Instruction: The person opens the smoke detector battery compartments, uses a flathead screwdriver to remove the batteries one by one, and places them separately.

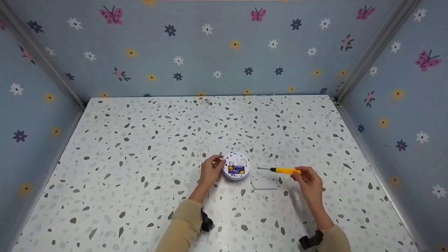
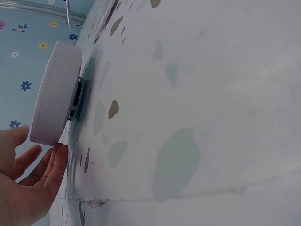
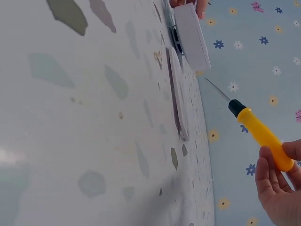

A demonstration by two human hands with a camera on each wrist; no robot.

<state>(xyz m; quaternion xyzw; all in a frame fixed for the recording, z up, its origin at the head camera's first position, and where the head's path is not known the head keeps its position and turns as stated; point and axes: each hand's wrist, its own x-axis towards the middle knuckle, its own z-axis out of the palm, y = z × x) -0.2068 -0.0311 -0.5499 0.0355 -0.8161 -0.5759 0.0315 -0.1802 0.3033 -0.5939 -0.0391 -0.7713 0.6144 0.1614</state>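
Observation:
A round white device [image 1: 238, 158] with a purple-and-yellow label on its upper face is at the middle of the table's near half. My left hand [image 1: 210, 170] holds its left edge, the thumb on the upper side and the fingertips under the rim. In the left wrist view, a dark bracket-like part [image 2: 76, 100] juts from the underside of the device. Over to the right, my right hand [image 1: 310, 183] pinches a screwdriver [image 1: 287, 171] by the end of its yellow handle. The thin shaft [image 3: 217, 89] points left towards the device, its tip apart from it.
A thin white plate [image 1: 264, 184] with cut corners lies on the speckled table [image 1: 140, 168], right of the device and below the screwdriver. Patterned panels [image 1: 196, 42] stand at the back and both sides. Black wrist cameras [image 1: 206, 223] are strapped over tan sleeves.

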